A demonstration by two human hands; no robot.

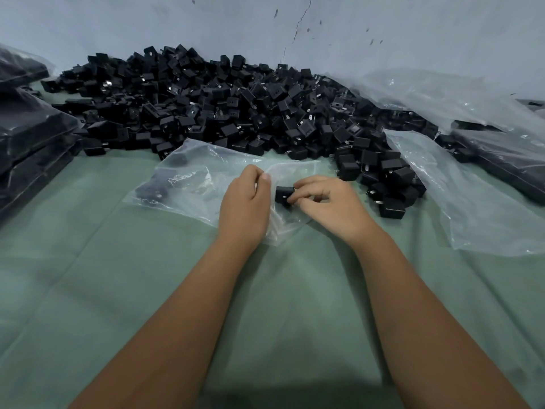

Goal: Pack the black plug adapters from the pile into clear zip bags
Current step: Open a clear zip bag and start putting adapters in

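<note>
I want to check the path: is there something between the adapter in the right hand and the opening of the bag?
Nothing visible. The right hand holds the adapter right at the mouth of the bag, and the left hand pinches the bag's edge beside it. The pile lies behind, out of the way.

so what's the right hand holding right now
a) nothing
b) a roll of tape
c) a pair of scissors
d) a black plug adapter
d: the right hand pinches a black plug adapter at the mouth of the clear zip bag, whose edge the left hand grips.
</note>
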